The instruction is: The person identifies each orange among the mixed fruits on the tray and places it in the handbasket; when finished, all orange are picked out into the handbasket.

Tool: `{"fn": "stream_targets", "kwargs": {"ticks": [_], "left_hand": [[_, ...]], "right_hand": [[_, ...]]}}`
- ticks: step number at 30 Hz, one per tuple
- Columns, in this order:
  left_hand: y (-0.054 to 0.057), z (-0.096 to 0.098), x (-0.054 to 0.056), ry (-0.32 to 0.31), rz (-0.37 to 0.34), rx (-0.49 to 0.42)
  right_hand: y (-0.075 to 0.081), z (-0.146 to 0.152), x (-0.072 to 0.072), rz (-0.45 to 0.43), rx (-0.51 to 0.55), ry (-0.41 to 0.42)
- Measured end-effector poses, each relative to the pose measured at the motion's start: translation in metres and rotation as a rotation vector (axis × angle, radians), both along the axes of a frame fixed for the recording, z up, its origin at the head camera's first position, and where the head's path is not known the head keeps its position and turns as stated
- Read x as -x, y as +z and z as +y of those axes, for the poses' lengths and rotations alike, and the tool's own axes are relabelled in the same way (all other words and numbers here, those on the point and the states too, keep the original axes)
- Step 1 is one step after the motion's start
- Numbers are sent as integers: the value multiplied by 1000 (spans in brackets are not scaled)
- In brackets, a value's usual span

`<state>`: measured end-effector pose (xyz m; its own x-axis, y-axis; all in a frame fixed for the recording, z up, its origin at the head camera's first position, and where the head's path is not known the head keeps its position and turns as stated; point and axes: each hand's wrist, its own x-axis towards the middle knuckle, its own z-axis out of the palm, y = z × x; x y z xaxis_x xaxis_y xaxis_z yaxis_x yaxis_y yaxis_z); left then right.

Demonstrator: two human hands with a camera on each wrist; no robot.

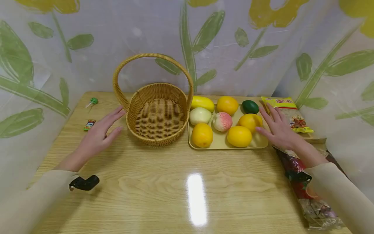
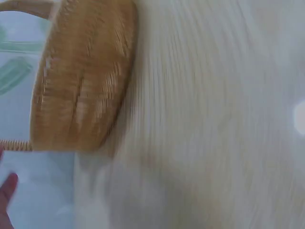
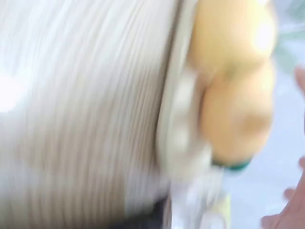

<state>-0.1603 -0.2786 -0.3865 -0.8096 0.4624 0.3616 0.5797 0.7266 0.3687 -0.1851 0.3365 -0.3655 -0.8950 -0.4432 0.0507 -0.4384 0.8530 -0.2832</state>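
In the head view my left hand (image 1: 100, 133) is held with fingers extended beside the left side of a round wicker basket (image 1: 157, 142) with a tall handle. Whether its fingertips touch the basket, I cannot tell. My right hand (image 1: 279, 128), fingers spread, hovers at the right edge of a yellow tray (image 1: 216, 144), its thumb close to an orange-yellow fruit (image 1: 250, 122). Also on the tray are a peach (image 1: 222, 122), a lemon (image 1: 239, 136), an orange (image 1: 202, 135), a pale green fruit (image 1: 200, 116) and a dark green fruit (image 1: 250, 107). Both wrist views are blurred.
A green-wrapped lollipop (image 1: 93, 100) and a small wrapped packet (image 1: 89, 124) lie at the table's left. On the right are a yellow-edged food bag (image 1: 287, 113) and a crinkled dark red bag (image 1: 298, 191). A flower-patterned curtain (image 1: 140, 35) hangs behind.
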Motion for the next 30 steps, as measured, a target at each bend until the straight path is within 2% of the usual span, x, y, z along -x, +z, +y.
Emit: {"fn": "stream_targets", "kwargs": {"ticks": [2, 4, 9, 14, 18, 22, 26, 30], "left_hand": [[-8, 9, -2, 81, -56, -226], [-13, 16, -1, 152, -145, -359], [-18, 25, 5, 226, -417, -485], [-21, 27, 6, 269, -563, -544], [-23, 27, 5, 287, -628, -601], [-24, 27, 6, 303, -649, -612], [-25, 29, 6, 278, -666, -677], [-27, 30, 6, 244, -693, -762]], "right_hand": [[4, -11, -9, -67, 133, -44], [6, -20, -17, -100, 215, -77], [11, -36, -26, -133, 338, -109], [12, -40, -29, -238, 456, -164], [10, -40, -32, -295, 465, -202], [7, -41, -35, -307, 479, -209], [5, -44, -37, -311, 495, -221], [-1, -48, -36, -345, 500, -175]]}}
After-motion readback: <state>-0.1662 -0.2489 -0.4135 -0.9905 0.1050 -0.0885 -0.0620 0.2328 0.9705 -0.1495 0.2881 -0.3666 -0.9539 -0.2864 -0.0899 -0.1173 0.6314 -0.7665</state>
